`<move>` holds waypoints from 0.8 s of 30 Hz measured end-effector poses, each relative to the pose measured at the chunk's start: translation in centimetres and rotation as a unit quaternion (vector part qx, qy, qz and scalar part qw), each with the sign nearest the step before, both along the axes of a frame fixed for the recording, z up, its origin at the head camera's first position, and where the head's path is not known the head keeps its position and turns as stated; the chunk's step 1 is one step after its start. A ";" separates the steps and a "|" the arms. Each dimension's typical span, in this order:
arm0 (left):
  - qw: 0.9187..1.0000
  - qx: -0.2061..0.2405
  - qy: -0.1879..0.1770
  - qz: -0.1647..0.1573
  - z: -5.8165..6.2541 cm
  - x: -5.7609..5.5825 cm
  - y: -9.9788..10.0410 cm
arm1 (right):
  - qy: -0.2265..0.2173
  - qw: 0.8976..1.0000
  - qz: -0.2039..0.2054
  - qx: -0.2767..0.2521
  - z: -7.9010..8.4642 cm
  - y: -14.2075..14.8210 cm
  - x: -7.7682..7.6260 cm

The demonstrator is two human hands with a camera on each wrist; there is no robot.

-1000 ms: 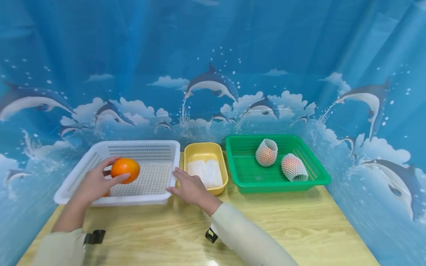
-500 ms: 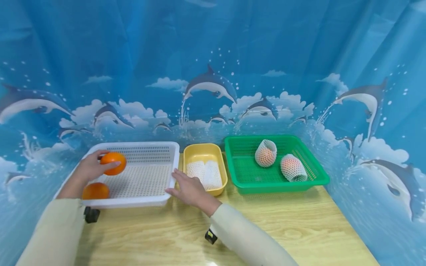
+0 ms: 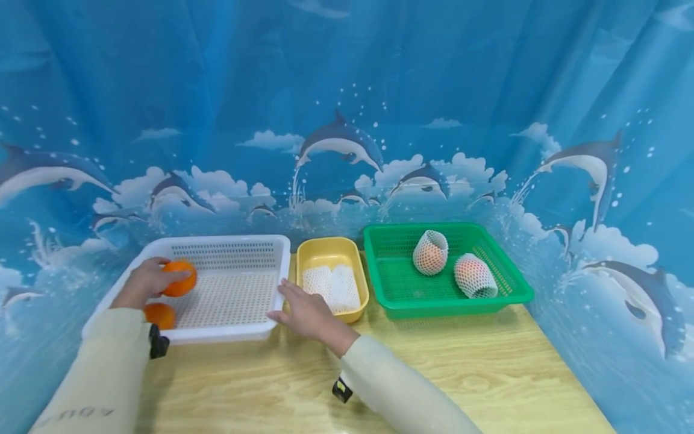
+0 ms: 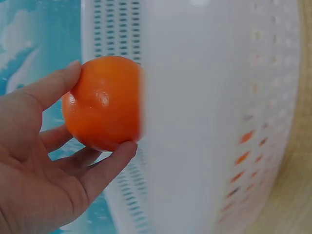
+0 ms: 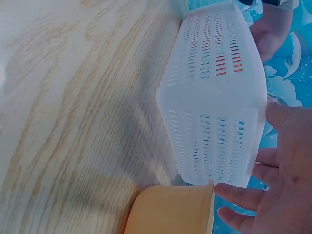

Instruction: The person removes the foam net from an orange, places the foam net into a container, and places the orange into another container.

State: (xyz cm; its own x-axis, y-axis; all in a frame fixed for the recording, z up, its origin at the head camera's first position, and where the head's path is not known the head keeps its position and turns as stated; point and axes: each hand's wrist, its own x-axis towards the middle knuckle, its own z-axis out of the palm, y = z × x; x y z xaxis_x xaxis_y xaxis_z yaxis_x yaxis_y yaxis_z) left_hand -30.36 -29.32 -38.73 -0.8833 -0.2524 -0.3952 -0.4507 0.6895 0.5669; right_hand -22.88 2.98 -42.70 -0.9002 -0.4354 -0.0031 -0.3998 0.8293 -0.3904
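Note:
My left hand [image 3: 145,282] grips an orange [image 3: 181,278] over the left part of the white basket [image 3: 233,332]. The left wrist view shows thumb and fingers around the smooth, shiny orange [image 4: 103,102]; the basket wall hides its right edge. A second orange [image 3: 160,315] sits in the basket's near left corner, partly covered by the left arm. My right hand [image 3: 308,310] rests at the white basket's right rim with fingers extended. In the right wrist view, its fingers [image 5: 241,196] lie beside the basket and the yellow container [image 5: 170,209].
A yellow container [image 3: 359,301] with white foam nets [image 3: 332,288] stands right of the white basket. Farther right, a green basket [image 3: 450,312] holds two fruits in foam nets [image 3: 431,253]. A blue dolphin curtain [image 3: 347,78] hangs behind the wooden table [image 3: 434,367].
My left hand has carried the held orange leftward within the white basket, and the second orange has come into view. The right hand stays at the rim. The head view has shifted slightly.

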 end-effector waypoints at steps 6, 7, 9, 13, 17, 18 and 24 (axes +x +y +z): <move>0.999 0.002 -0.013 0.037 -3.3 -1.5 -2.0 | 0.002 1.000 0.004 0.001 -0.1 0.0 0.1; 0.999 -0.010 -0.010 0.040 -3.9 -2.0 -2.4 | 0.003 1.000 0.005 0.003 -0.1 0.0 0.2; 0.999 -0.025 -0.009 0.042 -4.5 -2.4 -2.7 | 0.006 1.000 0.006 0.007 -0.1 0.0 0.2; 0.998 -0.031 -0.010 0.046 -3.6 -1.9 -1.6 | 0.014 1.000 0.006 0.014 -0.1 0.1 0.2; 0.999 -0.021 -0.008 0.049 -2.1 -0.6 -0.2 | 0.015 1.000 0.006 0.010 0.0 0.1 0.1; 0.998 -0.022 -0.008 0.050 -1.8 -0.2 0.2 | 0.014 1.000 0.006 0.009 0.0 0.1 0.1; 0.998 -0.045 0.009 0.033 -1.9 0.7 0.7 | 0.016 1.000 0.006 0.011 -0.3 0.1 0.1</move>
